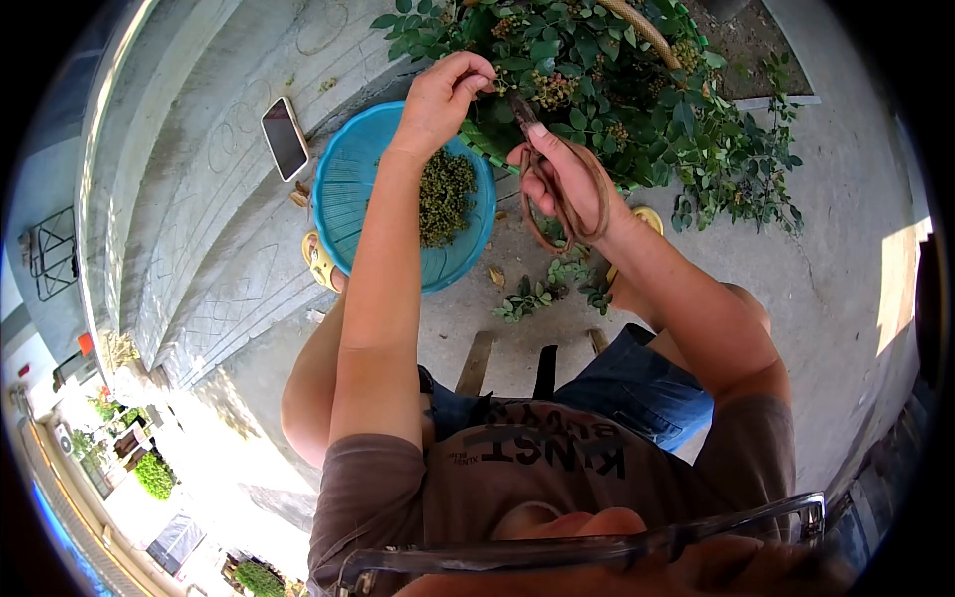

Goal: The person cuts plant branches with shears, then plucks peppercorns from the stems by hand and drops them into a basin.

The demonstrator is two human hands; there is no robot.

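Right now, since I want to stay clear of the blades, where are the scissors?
In the head view, the scissors are in the right hand, just right of the blue basin, blades toward the leafy branches.

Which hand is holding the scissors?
The bare right hand, around dark-bladed scissors with brown looped handles. The bare left hand has none, its fingertips pinched beside green leaves.

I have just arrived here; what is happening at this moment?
A person holds scissors in the right grip, close to leafy branches that bear berry clusters. The left grip is pinched beside them; what it holds is too small to tell. Many small green berries lie in a blue basin, and a phone lies nearby.
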